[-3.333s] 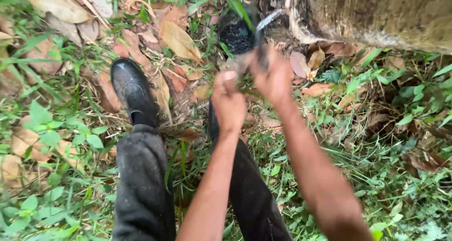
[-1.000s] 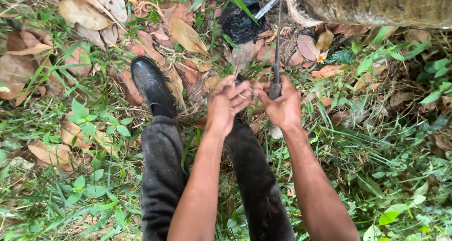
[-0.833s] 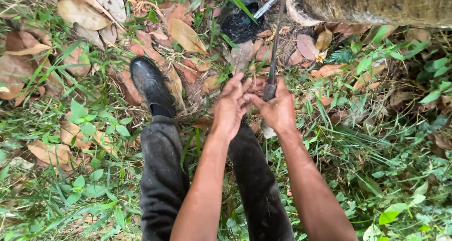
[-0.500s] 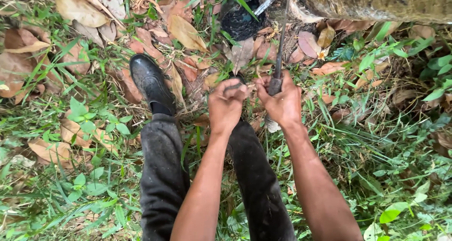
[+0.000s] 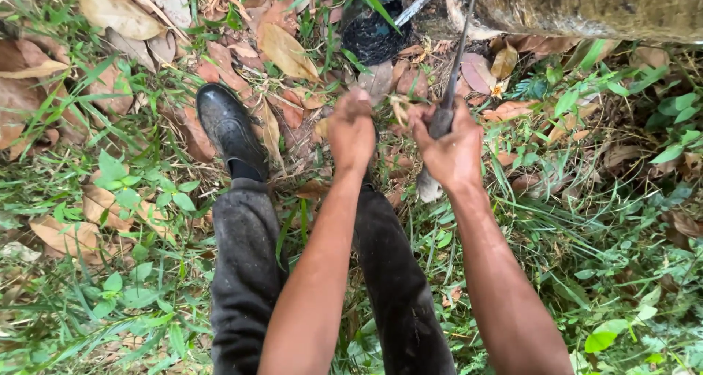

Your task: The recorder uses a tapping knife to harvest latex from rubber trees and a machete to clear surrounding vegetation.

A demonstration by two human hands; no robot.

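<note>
Right hand (image 5: 450, 144): closed in a fist around the handle of a long, thin grey metal tool (image 5: 455, 71), whose shaft rose toward the mottled brown tree trunk (image 5: 586, 9). Left hand (image 5: 351, 130): curled tight just beside it; contents could not be told. Black cup (image 5: 370, 34) stood at the trunk's foot. Black rubber boot (image 5: 228, 130) rested among dry brown leaves (image 5: 285, 53).

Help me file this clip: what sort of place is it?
Probably a wooded plot or plantation outdoors: a tree trunk rises from ground covered in grass and dry fallen leaves, with a black cup at its foot.
</note>
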